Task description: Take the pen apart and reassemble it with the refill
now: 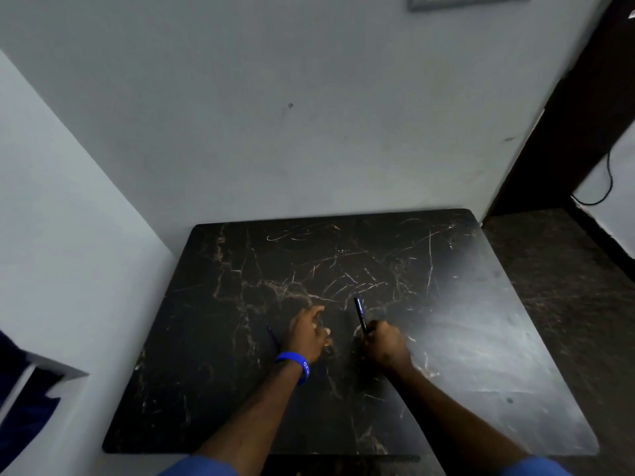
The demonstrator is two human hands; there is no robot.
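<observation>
Pen [360,315] held in right hand [385,347], fist shut tight around its low end, near the middle of the table [481,338]. Standing up, leaning a bit, long way pointing to the far edge. Probably light, stiff, smooth, a bit slippery; best held at both ends to pull apart. Left hand [307,333] just beside, fingers curled, empty or not, cannot tell. Thin dark stick [273,338] by left wrist, maybe the refill.

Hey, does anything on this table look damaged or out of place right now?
The dark marble-look table is covered in pale scratches, thickest towards its far side. Nothing is spilled. The right hand holds the pen; a thin dark piece lies beside the left hand.
</observation>
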